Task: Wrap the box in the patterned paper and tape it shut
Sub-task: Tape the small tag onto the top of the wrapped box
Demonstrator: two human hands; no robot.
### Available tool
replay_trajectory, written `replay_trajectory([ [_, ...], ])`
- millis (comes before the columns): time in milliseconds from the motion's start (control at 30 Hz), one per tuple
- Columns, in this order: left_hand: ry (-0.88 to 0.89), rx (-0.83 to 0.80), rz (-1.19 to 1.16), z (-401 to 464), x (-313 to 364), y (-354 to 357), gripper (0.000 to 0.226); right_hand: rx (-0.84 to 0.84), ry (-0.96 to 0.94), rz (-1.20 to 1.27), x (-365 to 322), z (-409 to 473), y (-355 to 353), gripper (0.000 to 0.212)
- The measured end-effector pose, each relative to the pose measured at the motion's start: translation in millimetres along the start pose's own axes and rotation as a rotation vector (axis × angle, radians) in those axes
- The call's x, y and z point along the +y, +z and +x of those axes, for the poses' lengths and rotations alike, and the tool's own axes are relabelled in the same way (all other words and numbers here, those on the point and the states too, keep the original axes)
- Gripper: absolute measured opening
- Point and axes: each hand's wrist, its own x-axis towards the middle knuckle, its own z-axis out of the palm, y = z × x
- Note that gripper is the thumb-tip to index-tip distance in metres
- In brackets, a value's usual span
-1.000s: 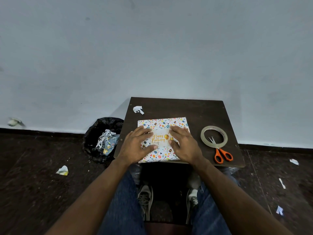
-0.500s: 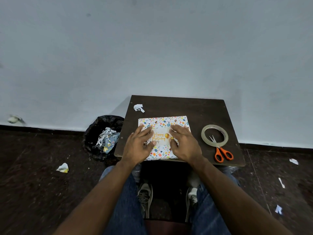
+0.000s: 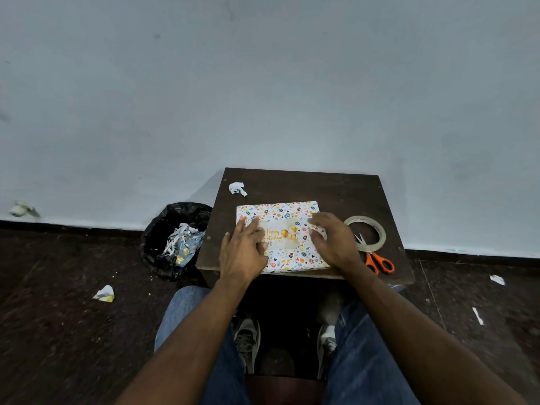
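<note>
- We see the box [image 3: 287,229] lying flat on the near half of the dark counter [image 3: 336,185], and the patterned paper covers all of the top that we can see.
- The paper has little balloons and hearts on it, and gold words in the middle say "Happy Birthday".
- Our left hand [image 3: 242,249] lies on the left part of the box — its fingers are straight and spread, and they press down on the paper.
- Our right hand [image 3: 331,241] is over the right side of the box with its fingers bent a little; we cannot tell if it touches the paper, and it holds nothing.
- A roll of clear tape [image 3: 366,233] lies flat on the counter just to the right of the box.
- Scissors [image 3: 375,258] with orange handles lie with their tips inside the ring of tape.
- A small crumpled scrap [image 3: 238,189] of white paper sits near the far left corner of the counter.
- A bin [image 3: 175,238] with a black bag stands on the floor to the left of the counter — it has paper cuttings in it.
- A few bits of paper lie on the dark floor on both sides.
</note>
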Motion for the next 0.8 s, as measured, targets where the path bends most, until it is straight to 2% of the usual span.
replay_trajectory([
  [100, 0.0, 0.012, 0.066, -2, 6, -4, 0.036, 0.184, 0.011, -0.265, 22, -13, -22, 0.023],
  [200, 0.002, 0.045, 0.108, -4, 9, -5, 0.035, 0.08, 0.13, -0.49, 50, -24, -33, 0.031],
  [267, -0.009, 0.065, 0.117, -6, 11, -6, 0.034, 0.006, 0.188, -0.539, 65, -28, -36, 0.036],
  [467, 0.001, 0.107, 0.219, -14, 17, -6, 0.027, 0.067, 0.201, -0.388, 66, -29, -31, 0.015],
  [667, 0.035, 0.17, 0.205, -16, 16, -4, 0.022, 0.241, 0.069, -0.197, 45, -24, -24, 0.008],
  [800, 0.054, 0.252, 0.111, -16, 13, 2, 0.014, 0.286, 0.069, -0.054, 16, -27, -10, 0.014],
])
